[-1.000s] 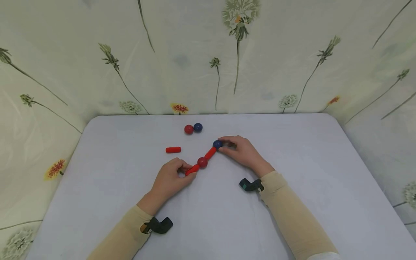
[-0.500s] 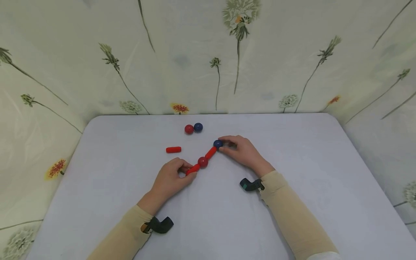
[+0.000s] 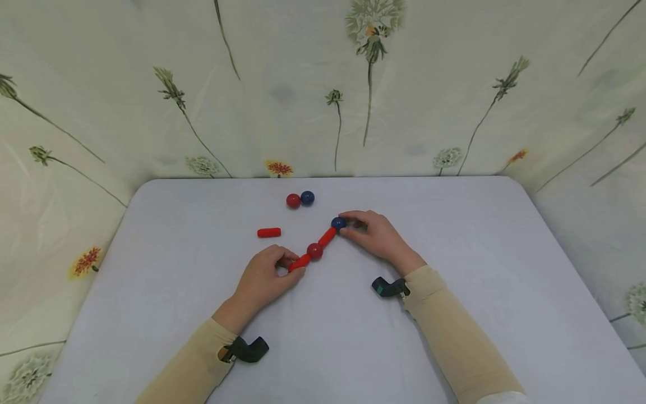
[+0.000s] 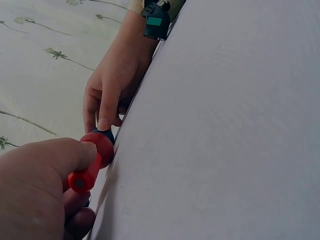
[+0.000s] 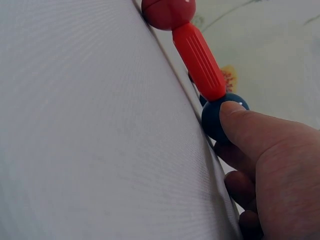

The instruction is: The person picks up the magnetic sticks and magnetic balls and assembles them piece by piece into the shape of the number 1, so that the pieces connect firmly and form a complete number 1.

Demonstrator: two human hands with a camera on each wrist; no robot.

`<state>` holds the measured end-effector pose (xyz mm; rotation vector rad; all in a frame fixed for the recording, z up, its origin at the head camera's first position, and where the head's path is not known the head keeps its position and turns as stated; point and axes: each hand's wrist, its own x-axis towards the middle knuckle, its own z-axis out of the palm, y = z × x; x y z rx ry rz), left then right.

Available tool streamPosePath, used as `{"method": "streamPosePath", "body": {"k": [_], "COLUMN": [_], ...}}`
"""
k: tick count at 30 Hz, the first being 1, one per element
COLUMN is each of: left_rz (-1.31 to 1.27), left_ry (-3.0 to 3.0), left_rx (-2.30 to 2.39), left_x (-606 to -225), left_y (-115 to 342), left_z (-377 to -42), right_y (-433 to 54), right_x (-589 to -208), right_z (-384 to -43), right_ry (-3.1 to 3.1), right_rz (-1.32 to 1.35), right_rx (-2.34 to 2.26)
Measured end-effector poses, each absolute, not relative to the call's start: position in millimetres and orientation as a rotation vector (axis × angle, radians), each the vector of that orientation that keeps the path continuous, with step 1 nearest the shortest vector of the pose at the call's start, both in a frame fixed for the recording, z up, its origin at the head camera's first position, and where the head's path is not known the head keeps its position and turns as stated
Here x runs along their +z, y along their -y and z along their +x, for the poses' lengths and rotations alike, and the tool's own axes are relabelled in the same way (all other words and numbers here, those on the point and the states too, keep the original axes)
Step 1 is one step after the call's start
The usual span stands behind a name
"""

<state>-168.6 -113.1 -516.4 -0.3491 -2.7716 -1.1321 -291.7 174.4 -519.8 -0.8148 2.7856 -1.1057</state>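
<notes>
A chain of rods and balls runs slantwise between the two hands. My left hand [image 3: 263, 276] pinches its near end, a red rod [image 4: 84, 179], between thumb and fingers. That rod meets a red ball [image 3: 315, 251], which joins a second red rod [image 5: 200, 62]. At the far end of the second rod is a blue ball [image 5: 216, 119], which my right hand [image 3: 378, 235] pinches between thumb and fingers. In both wrist views the parts touch end to end.
Beyond the chain, a loose red ball [image 3: 293, 201] and a loose blue ball [image 3: 307, 198] lie side by side. A single red rod [image 3: 269, 232] lies left of the chain on the white table [image 3: 166, 247]. Flower-printed cloth [image 3: 282, 67] hangs behind the table.
</notes>
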Motion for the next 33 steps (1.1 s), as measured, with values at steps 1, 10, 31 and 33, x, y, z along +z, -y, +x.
{"method": "streamPosePath", "body": {"k": [1, 10, 31, 33], "left_rz": [-0.349, -0.355, -0.392, -0.391], "left_ry": [2.775, 2.779, 2.771, 2.774], "left_rx": [-1.127, -1.111, -1.085, -1.085], "left_x": [-516.1, -515.2, -519.7, -519.4], "left_y": [113.0, 112.4, 113.6, 113.6], "left_z": [-168.4, -167.1, -167.9, -167.9], "right_y": [-174.4, -175.0, -174.2, -174.2], "right_x": [-520.2, -521.4, -518.3, -517.5], "right_z": [-292.0, -293.1, -291.2, -290.8], "right_ry": [-2.787, -2.786, -2.788, -2.786], "right_rz": [-0.815, -0.830, -0.837, -0.835], "right_rx": [-1.104, -1.111, -1.110, -1.113]}}
